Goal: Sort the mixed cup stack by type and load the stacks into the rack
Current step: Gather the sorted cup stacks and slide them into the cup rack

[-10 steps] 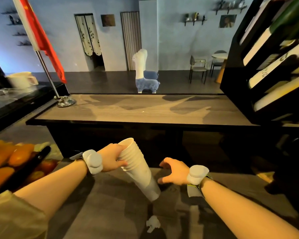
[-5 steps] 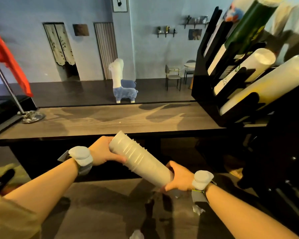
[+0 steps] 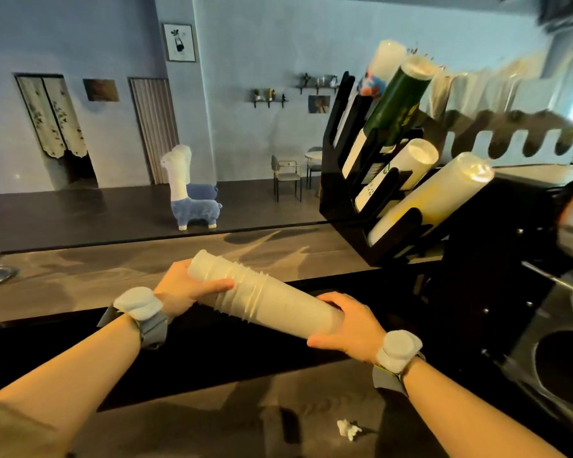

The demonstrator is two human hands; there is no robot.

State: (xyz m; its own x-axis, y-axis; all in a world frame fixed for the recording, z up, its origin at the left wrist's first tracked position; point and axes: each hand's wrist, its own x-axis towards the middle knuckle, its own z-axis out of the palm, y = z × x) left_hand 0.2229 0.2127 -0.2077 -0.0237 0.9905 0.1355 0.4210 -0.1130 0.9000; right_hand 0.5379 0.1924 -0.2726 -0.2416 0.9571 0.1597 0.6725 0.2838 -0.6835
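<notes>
White, slightly see-through plastic cups nested into one long stack [image 3: 272,302] lie almost level in the air between two bare hands, above the near edge of a grey-brown wooden counter [image 3: 113,276].

The left hand [image 3: 182,287] grips the wide rim end, with its thumb laid along the near side and its fingers curled round the back. The right hand [image 3: 351,325] wraps the narrow base end, fingers [image 3: 331,297] over the top and thumb beneath. Ridged rims bunch unevenly just right of the left thumb. Whether that marks two cup types cannot be told.

A black slotted rack [image 3: 341,193] stands up and to the right of the right-hand fingers, well apart from them. Its tilted channels hold dark green, white and cloudy yellowish stacks. A crumpled white paper scrap [image 3: 348,430] lies on the surface below the right wrist.

The step seems to be either splitting this stack or carrying it across. Light pressure inward from both ends should stop the cups sliding apart. Any split is best made at the bunched rims, where the left thumb already sits. A free channel is not clearly visible, so check before lifting. Tilt the stack to match its neighbours.
</notes>
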